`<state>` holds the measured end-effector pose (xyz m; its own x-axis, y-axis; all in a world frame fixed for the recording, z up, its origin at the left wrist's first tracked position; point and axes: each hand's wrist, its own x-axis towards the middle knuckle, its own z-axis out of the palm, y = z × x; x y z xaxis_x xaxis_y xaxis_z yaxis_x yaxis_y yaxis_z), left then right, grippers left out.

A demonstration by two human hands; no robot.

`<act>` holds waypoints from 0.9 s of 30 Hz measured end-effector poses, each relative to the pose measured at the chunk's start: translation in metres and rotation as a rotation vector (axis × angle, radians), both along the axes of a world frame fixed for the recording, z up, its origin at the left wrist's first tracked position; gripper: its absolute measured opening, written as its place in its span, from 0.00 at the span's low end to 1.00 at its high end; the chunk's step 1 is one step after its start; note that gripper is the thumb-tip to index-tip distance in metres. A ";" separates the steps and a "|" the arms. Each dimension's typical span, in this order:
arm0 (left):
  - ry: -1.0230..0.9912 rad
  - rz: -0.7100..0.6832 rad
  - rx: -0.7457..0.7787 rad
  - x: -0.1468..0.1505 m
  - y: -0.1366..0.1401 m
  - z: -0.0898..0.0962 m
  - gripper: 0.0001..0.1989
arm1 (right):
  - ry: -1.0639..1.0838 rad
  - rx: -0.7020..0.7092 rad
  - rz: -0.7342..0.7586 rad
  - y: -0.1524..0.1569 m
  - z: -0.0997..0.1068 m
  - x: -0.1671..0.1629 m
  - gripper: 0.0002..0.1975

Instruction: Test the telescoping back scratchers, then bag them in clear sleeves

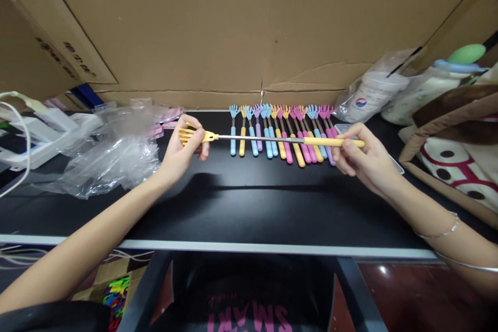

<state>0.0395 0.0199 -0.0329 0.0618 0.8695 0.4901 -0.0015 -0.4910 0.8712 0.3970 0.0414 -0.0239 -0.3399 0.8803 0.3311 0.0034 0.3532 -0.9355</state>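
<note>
A yellow back scratcher (260,138) with a hand-shaped head and an extended metal rod is held level above the black table. My left hand (185,140) pinches its head, fingers closed around the yellow claw. At the other end, my right hand (356,153) grips the yellow handle between thumb and fingers. Behind the rod, a row of back scratchers (268,135) in blue, yellow, pink and purple lies side by side, heads toward the cardboard. The held rod partly covers some of their handles.
Clear plastic bags (112,150) lie heaped at the left, beside a white power strip (50,137) with cables. At the right stand a bagged white cup (375,96), a bottle (436,85) and a fabric bag (459,161). A cardboard wall (241,26) rises behind the table.
</note>
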 end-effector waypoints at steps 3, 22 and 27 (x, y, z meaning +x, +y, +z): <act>0.018 -0.025 -0.063 0.007 -0.003 0.001 0.16 | -0.073 -0.006 0.045 -0.002 -0.001 -0.002 0.12; 0.234 -0.260 -0.201 0.037 -0.009 -0.003 0.16 | -0.270 0.024 0.152 -0.008 0.001 -0.019 0.14; 0.268 -0.186 -0.184 0.031 -0.008 -0.002 0.12 | -0.259 0.042 0.059 -0.006 0.001 -0.016 0.13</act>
<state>0.0704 0.0119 -0.0351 0.3321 0.9033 0.2717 0.1645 -0.3391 0.9263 0.3806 0.0359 -0.0227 -0.4685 0.8436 0.2623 0.2190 0.3985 -0.8906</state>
